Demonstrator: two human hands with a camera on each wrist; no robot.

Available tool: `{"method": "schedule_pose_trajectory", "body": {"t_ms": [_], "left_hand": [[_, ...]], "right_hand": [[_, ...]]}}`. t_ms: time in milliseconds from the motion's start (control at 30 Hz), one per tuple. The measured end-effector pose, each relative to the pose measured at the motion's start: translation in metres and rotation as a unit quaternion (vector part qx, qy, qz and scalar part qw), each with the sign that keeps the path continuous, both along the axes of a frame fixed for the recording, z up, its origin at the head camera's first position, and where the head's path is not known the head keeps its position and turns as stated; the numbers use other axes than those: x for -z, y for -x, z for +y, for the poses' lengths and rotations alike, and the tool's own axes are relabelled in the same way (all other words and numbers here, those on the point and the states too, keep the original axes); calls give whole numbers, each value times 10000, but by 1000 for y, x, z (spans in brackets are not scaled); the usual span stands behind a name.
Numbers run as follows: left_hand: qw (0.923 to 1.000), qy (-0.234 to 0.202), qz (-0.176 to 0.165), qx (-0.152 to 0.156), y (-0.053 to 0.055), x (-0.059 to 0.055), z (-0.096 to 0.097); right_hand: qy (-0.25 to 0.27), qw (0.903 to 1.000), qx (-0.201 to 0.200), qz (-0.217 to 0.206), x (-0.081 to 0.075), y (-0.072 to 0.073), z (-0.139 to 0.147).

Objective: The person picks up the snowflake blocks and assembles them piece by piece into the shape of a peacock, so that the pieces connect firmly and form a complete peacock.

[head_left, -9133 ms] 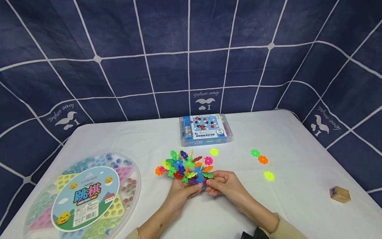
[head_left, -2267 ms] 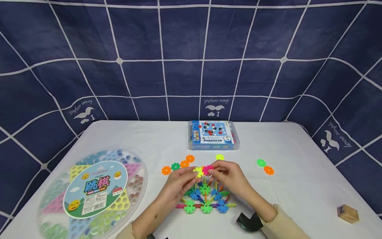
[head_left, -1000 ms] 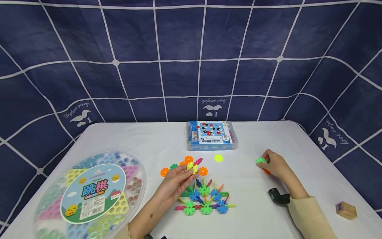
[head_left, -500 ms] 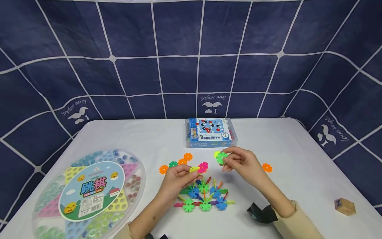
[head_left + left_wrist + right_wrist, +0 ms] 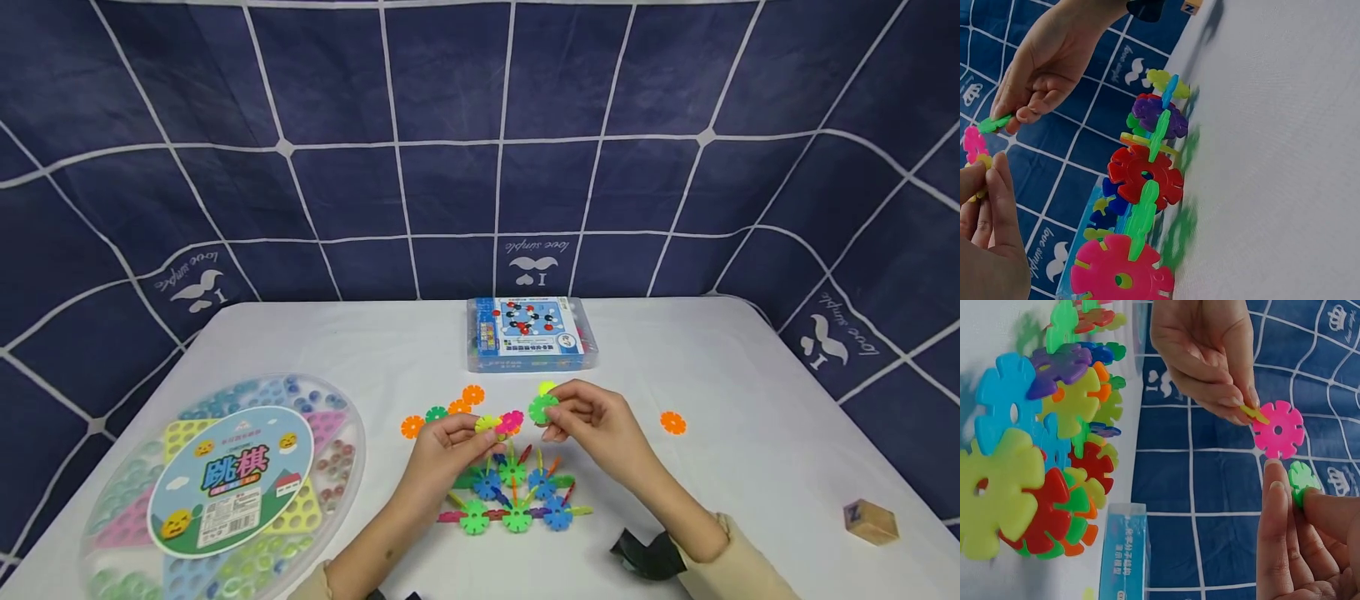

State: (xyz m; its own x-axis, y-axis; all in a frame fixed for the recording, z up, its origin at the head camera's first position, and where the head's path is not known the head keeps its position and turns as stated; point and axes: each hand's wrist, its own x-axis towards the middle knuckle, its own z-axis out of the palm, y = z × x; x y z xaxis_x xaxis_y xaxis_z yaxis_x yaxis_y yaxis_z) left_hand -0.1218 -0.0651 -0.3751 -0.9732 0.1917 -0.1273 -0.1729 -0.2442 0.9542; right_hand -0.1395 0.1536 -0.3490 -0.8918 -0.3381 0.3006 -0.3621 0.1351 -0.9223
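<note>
Between thumb and fingers my left hand [image 5: 442, 462] pinches a yellow snowflake disc [image 5: 486, 423] slotted edgewise into a pink snowflake disc [image 5: 1289, 417]. My right hand [image 5: 603, 429] pinches a green snowflake disc [image 5: 542, 409] by its edge. Both hands are raised, and the green disc is right beside the pink one in the wrist views. Below them on the table stands an assembly of interlocked snowflake discs [image 5: 517, 517] in green, blue, red, purple and yellow. Its red disc [image 5: 1125, 172] and other side show close up in the left wrist view.
Loose orange discs [image 5: 473, 395] and a dark green disc [image 5: 436, 413] lie behind my left hand. A lone orange disc [image 5: 672, 422] lies right. At the back is a molecule-model box [image 5: 530, 363]; left, a round Chinese checkers set [image 5: 232, 479]; far right, a wooden block [image 5: 870, 522].
The assembly, held in both hands at first, now stands on the table. My right hand let go of the pink disc, picked up the green disc from the right and brought it beside the pink one.
</note>
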Motion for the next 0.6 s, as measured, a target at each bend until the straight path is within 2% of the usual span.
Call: {"method": "schedule_pose_trajectory", "body": {"t_ms": [67,200,333,433,600], "left_hand": [[9999,151,83,-10,1,1,0],[9971,575,493,-70,2,3,-1],[9923,894,817,-277,1,4,0],[9888,1038,948,-495,0,4,1],[9843,1077,1182,-742,-2,3,3]], "right_hand": [[0,10000,18,-6,0,-1,0],[-103,9999,63,-2,-1,-2,0],[-266,9995,135,-30,-2,-4,0],[-405,9990,193,17,-1,-7,-3],[-703,9959,404,392,2,-11,-9]]}}
